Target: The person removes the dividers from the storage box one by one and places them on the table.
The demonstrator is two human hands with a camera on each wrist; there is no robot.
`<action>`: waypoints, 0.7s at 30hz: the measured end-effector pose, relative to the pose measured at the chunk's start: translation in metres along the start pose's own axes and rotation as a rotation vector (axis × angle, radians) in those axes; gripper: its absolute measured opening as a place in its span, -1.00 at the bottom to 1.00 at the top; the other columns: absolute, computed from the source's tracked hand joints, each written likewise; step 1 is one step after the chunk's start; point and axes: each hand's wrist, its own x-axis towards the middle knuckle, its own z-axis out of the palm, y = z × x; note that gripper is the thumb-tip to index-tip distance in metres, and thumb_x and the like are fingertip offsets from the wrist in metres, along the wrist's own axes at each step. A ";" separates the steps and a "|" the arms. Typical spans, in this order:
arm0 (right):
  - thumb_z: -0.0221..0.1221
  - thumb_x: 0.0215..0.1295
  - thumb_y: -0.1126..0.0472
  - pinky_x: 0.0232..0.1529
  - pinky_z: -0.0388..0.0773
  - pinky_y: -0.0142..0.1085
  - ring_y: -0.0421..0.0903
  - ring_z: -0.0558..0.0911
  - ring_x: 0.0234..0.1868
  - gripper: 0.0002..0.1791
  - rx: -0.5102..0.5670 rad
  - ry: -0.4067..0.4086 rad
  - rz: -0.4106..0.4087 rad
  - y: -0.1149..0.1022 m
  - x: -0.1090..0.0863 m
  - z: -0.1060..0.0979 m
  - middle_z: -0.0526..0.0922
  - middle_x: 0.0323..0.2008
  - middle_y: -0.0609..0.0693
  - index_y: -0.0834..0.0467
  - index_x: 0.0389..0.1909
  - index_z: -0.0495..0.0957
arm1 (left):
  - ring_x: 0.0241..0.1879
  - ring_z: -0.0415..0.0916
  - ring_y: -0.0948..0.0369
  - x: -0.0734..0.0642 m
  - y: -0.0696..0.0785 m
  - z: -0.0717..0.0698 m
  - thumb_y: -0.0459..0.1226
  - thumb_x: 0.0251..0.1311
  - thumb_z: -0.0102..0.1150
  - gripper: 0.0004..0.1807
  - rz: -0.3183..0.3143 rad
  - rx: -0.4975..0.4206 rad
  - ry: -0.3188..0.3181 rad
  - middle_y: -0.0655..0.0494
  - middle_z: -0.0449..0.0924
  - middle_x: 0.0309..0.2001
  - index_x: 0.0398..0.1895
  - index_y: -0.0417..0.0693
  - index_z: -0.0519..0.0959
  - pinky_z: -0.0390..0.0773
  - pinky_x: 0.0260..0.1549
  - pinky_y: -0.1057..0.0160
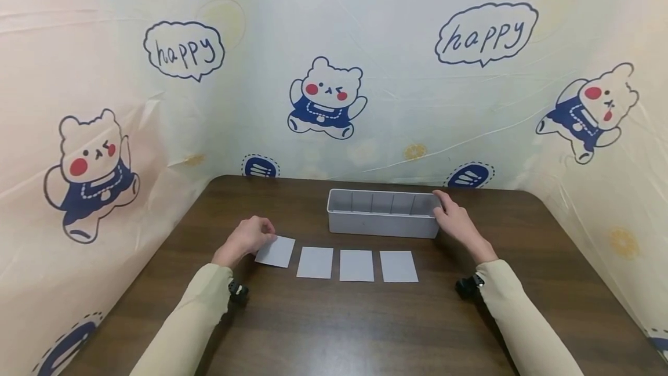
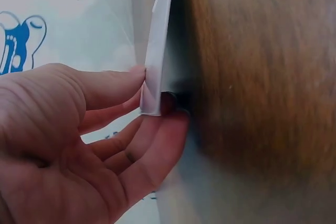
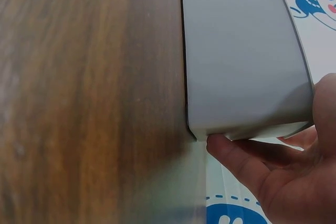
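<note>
My left hand pinches a white square card by its far left corner, at the left end of a row. In the left wrist view this card appears edge-on between the thumb and fingers, tilted a little off the table. My right hand holds the right end of a long grey divided box. The right wrist view has the thumb by the rim and fingertips against the end wall of the box. The box stands upright behind the cards, and thin partitions split its inside.
Three more white cards, the second, third and rightmost, lie flat in a row in front of the box. A dark wooden table carries everything. Patterned curtains hang behind and at both sides.
</note>
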 end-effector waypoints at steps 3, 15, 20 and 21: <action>-0.20 0.48 0.17 0.29 0.29 0.21 0.26 0.39 0.27 -0.41 -0.002 0.000 -0.004 0.001 0.000 0.000 0.22 0.42 0.35 0.19 0.49 0.05 | -0.32 0.53 0.06 0.000 0.002 0.000 -0.21 0.25 0.26 -0.81 0.015 0.059 -0.002 -0.14 0.62 -0.13 -0.16 -0.11 0.62 0.60 -0.45 0.22; -0.21 0.48 0.17 0.30 0.27 0.23 0.27 0.37 0.29 -0.40 0.007 -0.006 0.001 0.002 0.002 0.001 0.19 0.44 0.33 0.18 0.50 0.03 | -0.39 0.52 0.07 0.001 0.012 -0.003 -0.22 0.25 0.26 -0.77 0.046 0.234 -0.022 -0.09 0.63 -0.25 -0.13 -0.16 0.61 0.54 -0.45 0.16; -0.21 0.48 0.17 0.30 0.28 0.23 0.28 0.37 0.31 -0.40 -0.006 -0.006 0.002 0.002 0.002 0.001 0.20 0.44 0.35 0.19 0.49 0.03 | -0.40 0.51 0.08 0.004 0.011 -0.001 -0.25 0.22 0.26 -0.81 0.049 0.307 -0.012 -0.06 0.65 -0.30 -0.18 -0.17 0.61 0.53 -0.41 0.15; -0.21 0.48 0.17 0.30 0.27 0.23 0.28 0.37 0.30 -0.40 -0.008 -0.006 0.003 0.002 0.002 0.001 0.20 0.44 0.35 0.20 0.49 0.03 | -0.40 0.51 0.08 0.005 0.011 -0.001 -0.27 0.22 0.25 -0.83 0.051 0.314 -0.009 -0.06 0.65 -0.31 -0.18 -0.17 0.61 0.53 -0.41 0.15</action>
